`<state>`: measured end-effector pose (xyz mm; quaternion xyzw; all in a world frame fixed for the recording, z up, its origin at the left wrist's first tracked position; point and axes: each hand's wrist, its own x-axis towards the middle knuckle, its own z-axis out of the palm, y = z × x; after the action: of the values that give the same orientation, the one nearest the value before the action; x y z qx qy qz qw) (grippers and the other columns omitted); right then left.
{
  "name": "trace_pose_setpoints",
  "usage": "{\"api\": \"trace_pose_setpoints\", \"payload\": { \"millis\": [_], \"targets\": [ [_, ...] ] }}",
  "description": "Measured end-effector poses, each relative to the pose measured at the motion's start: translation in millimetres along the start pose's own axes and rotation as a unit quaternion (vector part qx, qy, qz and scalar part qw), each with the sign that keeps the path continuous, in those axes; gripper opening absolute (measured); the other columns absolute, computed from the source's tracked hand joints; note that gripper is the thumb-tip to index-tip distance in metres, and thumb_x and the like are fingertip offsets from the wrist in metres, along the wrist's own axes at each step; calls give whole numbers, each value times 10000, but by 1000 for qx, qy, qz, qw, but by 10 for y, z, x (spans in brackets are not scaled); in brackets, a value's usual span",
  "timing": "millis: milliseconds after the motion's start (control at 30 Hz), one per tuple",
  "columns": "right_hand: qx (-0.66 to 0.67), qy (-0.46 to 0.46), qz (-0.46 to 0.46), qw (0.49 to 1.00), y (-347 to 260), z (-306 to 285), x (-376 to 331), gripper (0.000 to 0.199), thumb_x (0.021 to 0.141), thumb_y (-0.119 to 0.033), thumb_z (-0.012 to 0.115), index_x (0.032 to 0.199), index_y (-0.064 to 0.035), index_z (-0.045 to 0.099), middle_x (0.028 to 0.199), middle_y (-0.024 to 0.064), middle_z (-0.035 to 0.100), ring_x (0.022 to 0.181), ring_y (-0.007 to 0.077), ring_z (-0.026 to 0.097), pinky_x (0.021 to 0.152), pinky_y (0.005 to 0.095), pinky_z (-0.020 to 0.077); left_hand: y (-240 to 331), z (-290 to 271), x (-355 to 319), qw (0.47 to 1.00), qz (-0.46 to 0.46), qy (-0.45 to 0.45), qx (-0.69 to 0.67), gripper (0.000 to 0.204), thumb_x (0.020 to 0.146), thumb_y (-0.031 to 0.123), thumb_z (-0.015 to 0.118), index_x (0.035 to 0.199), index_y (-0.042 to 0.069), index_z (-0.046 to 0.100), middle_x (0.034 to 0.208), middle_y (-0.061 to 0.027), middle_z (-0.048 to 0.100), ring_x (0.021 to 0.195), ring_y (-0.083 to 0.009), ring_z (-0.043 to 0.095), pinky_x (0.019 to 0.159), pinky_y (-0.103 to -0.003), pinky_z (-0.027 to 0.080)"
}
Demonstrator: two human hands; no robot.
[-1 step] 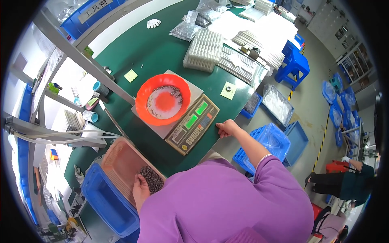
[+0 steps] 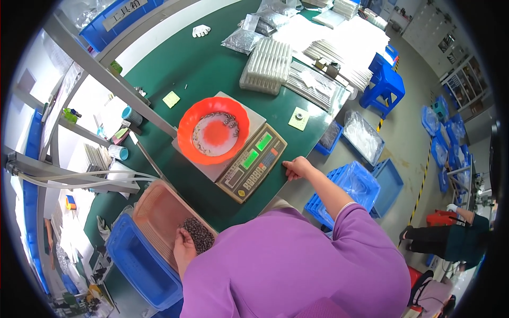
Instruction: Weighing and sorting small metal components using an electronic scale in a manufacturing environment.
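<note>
My left hand (image 2: 184, 246) reaches into a salmon-coloured plastic basket (image 2: 154, 204), at the edge of a heap of small dark metal parts (image 2: 198, 234). Its fingers are drawn together, and whatever lies inside them is hidden. At the table's right edge rests my right hand (image 2: 298, 168), fingers curled, with nothing visible in them. Beside it stands a digital weighing scale (image 2: 252, 164) with lit green displays. On the scale's plate sits a red scalloped bowl (image 2: 189, 132) with a pale inside, holding small metal pieces (image 2: 231, 123) along its far right inner side.
An empty blue bin (image 2: 140, 265) adjoins the basket. Clear plastic trays (image 2: 266, 64) and bagged parts (image 2: 241, 40) lie at the back of the green table (image 2: 159, 69). Blue crates (image 2: 344, 185) and a blue stool (image 2: 383, 87) stand right. Another person (image 2: 450, 241) is at far right.
</note>
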<state>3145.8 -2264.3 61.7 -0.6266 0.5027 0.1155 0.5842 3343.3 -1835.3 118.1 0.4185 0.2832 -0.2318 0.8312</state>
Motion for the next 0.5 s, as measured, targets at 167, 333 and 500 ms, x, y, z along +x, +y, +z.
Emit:
{"api": "trace_pose_setpoints", "payload": {
  "millis": [167, 333, 500],
  "targets": [
    [8, 1, -1, 1000, -16, 3, -27, 450, 861, -363, 529, 618, 4, 623, 550, 97, 615, 429, 144, 561, 427, 262, 449, 51, -103, 15, 996, -62, -46, -43, 154, 929, 117, 444, 967, -2, 534, 827, -48, 566, 726, -120, 556, 659, -224, 506],
    [6, 5, 0, 1000, -17, 0, -29, 448, 859, -367, 530, 619, 1, 623, 552, 96, 616, 431, 145, 561, 431, 266, 453, 47, -134, 21, 994, -79, -68, -44, 111, 915, 120, 472, 917, 22, 523, 800, -44, 568, 711, -121, 563, 638, -220, 508],
    [10, 5, -3, 1000, -8, 1, -27, 446, 859, -369, 530, 625, -2, 626, 552, 94, 616, 438, 145, 566, 438, 264, 458, 29, -60, 45, 996, -54, 38, -57, 89, 891, 40, 446, 938, -5, 507, 894, -108, 551, 794, -185, 566, 677, -258, 522]
  ]
}}
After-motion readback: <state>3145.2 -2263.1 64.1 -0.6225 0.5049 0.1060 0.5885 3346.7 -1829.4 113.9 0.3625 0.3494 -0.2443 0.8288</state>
